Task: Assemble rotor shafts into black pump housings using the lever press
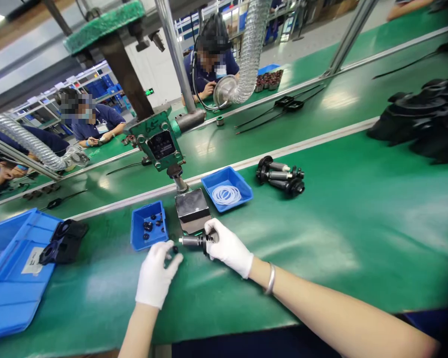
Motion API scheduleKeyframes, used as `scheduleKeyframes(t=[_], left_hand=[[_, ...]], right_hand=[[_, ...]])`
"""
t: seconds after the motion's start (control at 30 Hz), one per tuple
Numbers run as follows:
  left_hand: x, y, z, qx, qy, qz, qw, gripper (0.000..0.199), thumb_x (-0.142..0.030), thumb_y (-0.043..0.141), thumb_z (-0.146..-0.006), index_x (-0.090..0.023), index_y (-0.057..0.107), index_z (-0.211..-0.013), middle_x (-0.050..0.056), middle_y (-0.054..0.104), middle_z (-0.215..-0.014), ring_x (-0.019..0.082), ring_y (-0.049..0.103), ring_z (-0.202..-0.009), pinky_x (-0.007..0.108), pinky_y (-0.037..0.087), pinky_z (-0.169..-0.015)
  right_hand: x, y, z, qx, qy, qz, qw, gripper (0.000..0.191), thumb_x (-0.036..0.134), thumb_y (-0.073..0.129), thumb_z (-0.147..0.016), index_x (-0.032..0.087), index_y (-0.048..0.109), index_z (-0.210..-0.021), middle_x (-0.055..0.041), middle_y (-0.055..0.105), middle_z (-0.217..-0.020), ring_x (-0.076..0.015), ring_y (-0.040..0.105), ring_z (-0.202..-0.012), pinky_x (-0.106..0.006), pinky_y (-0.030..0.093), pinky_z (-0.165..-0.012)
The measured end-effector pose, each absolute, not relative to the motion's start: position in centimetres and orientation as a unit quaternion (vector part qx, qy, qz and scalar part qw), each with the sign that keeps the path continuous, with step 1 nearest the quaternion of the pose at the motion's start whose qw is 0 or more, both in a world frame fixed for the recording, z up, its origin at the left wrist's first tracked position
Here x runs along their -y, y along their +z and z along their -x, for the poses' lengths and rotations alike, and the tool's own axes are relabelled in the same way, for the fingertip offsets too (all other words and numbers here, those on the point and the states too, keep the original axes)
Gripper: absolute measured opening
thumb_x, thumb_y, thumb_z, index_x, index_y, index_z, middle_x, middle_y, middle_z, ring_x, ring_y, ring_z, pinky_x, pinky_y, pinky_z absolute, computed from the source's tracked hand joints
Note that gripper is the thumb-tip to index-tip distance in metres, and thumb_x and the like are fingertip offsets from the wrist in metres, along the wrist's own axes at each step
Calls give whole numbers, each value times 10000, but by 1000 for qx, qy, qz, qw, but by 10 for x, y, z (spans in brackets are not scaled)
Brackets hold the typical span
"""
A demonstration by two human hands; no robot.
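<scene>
Green matting (332,238) covers the bench to both sides of the press (160,142), its front edge passing beneath the forearms and a pale strip (306,141) running along its back; the broadest stretch spreads to the right of the press, while one large blue bin (18,293) takes up the far left. Both gloved hands are just in front of the press. The left hand (157,273) reaches up from below, thumb and fingers pinching one small black cap (175,249); the right hand (229,248) slants in from the right, one metal bangle (271,279) behind its wrist, fingers wrapped round one black-and-grey part (191,241) held nearly level before the press, pale tip towards the left hand. Two small blue trays flank the press: the left tray (149,243) holds roughly six black pieces (148,226), the right tray (227,176) white rings (226,195) too overlapped to count. Farther right of the press lie three similar parts (278,175), touching; beyond it sit two co-workers plainly seen, with a third partly visible at far left
</scene>
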State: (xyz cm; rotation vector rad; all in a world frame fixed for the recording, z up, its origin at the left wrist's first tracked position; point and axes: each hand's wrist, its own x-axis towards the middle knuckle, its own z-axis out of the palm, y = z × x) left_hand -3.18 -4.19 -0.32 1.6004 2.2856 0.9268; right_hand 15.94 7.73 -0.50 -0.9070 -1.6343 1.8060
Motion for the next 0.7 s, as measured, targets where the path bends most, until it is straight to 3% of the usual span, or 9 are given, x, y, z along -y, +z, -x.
scheduleKeyframes(t=[0.1,0.2,0.3,0.4,0.53,0.7], left_hand=[[45,-20,26,-775,294,-540,149,245,-300,621,-816,-228,680,-1043,69,649,-1077,199,638,-830,371,524,-815],[40,-25,28,-771,315,-527,169,183,-303,628,-805,-226,695,-957,52,664,-979,193,629,-780,373,528,-800],[41,-20,28,-762,343,-514,195,233,-363,647,-799,-213,680,-976,43,682,-926,174,638,-719,345,551,-744],[49,-17,22,-736,432,-457,251,332,-405,638,-822,-189,619,-1072,69,703,-981,190,691,-801,346,572,-775],[53,-15,12,-661,578,-310,364,458,-336,797,-699,-166,599,-1076,75,708,-961,201,705,-811,348,577,-799],[50,-13,11,-639,608,-313,352,357,-279,851,-621,-158,662,-898,50,670,-957,140,651,-698,272,564,-662]], right_hand=[[-78,-4,-160,600,675,337,267,274,115,526,-650,226,390,-861,128,431,-536,-86,464,-419,-187,352,-447],[-77,-4,-160,598,678,333,268,276,112,529,-654,223,391,-866,122,430,-562,-78,458,-422,-183,350,-445],[-77,-3,-162,603,673,317,290,271,117,531,-650,223,396,-859,108,424,-603,-75,450,-439,-184,345,-450],[-76,0,-164,608,665,298,315,270,113,537,-638,223,411,-850,88,428,-644,-77,433,-483,-186,341,-470],[-75,2,-165,609,671,265,331,287,113,519,-576,214,425,-828,64,421,-709,-83,401,-559,-190,347,-501],[-74,-5,-164,606,698,237,298,276,163,526,-587,211,413,-834,64,403,-718,-74,392,-539,-186,331,-471]])
